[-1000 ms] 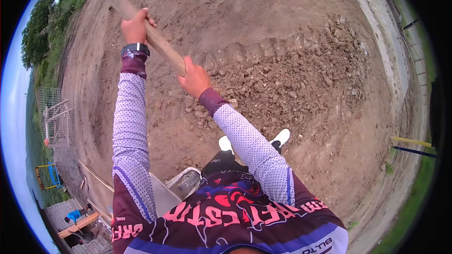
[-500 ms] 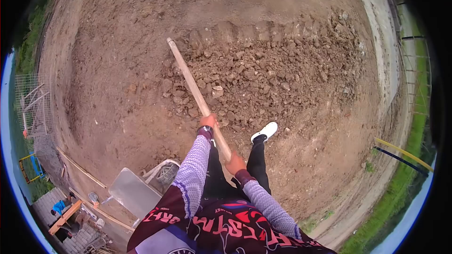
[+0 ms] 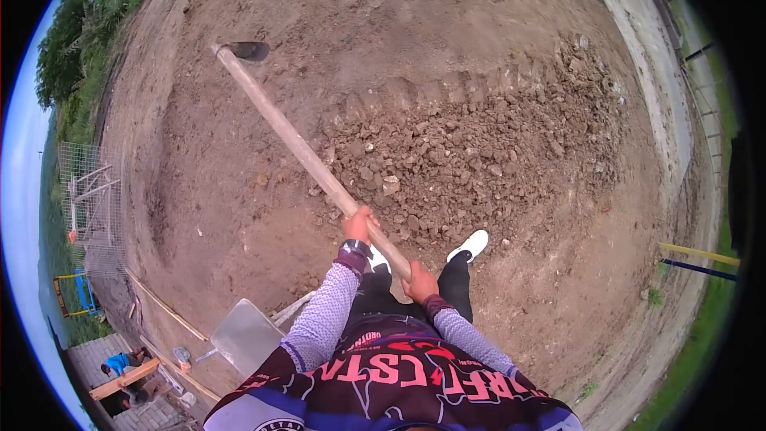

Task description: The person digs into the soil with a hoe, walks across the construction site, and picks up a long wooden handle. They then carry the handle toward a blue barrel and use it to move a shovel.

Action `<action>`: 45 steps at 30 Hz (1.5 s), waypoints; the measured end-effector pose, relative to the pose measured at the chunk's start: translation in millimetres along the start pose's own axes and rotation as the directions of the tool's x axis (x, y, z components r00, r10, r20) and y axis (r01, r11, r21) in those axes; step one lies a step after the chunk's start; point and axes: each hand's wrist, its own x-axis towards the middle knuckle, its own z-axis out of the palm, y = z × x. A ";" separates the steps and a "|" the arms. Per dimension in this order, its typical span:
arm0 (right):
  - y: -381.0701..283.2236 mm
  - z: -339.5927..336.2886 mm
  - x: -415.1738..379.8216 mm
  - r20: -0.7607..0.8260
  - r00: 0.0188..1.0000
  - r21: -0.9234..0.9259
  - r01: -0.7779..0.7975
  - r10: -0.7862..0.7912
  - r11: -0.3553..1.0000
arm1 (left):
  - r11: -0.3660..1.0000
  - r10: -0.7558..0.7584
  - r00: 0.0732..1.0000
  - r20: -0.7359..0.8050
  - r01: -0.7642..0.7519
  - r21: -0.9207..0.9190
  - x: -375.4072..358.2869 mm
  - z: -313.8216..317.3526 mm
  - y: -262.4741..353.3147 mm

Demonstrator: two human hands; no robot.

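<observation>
A long wooden-handled hoe (image 3: 279,124) slants up to the left over the soil, its dark metal blade (image 3: 249,51) at the far end, raised clear of the broken clods. My left hand (image 3: 361,224), with a watch at the wrist, is wrapped round the handle partway along. Closer to my body, my right hand (image 3: 420,282) grips the handle's near end. To the right of the handle lies a patch of loosened earth (image 3: 463,164) full of lumps. The white shoe (image 3: 471,246) on my right foot stands at the patch's near edge.
A grey metal sheet or tray (image 3: 247,335) sits low on the left near my body. Beyond it a person in blue (image 3: 120,363) is by a wooden beam (image 3: 124,379). A wire mesh fence (image 3: 89,199) stands left; a concrete strip (image 3: 638,40) runs along the right.
Both hands have swung the hoe up and to the left, and its blade has come into sight. My view has turned slightly, showing more trees and sky on the left.
</observation>
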 end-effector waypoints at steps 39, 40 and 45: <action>-40.8 2.7 -2.3 0.169 0.985 -0.018 0.044 -0.040 0.999 | 0.968 -0.232 0.971 -0.064 0.225 -0.108 35.4 -70.7 -10.7; -63.5 -0.4 27.1 0.097 0.984 0.012 0.146 -0.146 0.989 | 0.989 -0.108 0.993 -0.050 0.102 -0.105 35.1 -64.4 34.5; -260.6 -13.3 179.7 -0.089 0.896 0.284 0.441 -0.434 0.852 | 0.820 0.573 0.820 -0.005 -0.572 0.006 23.9 -44.1 317.7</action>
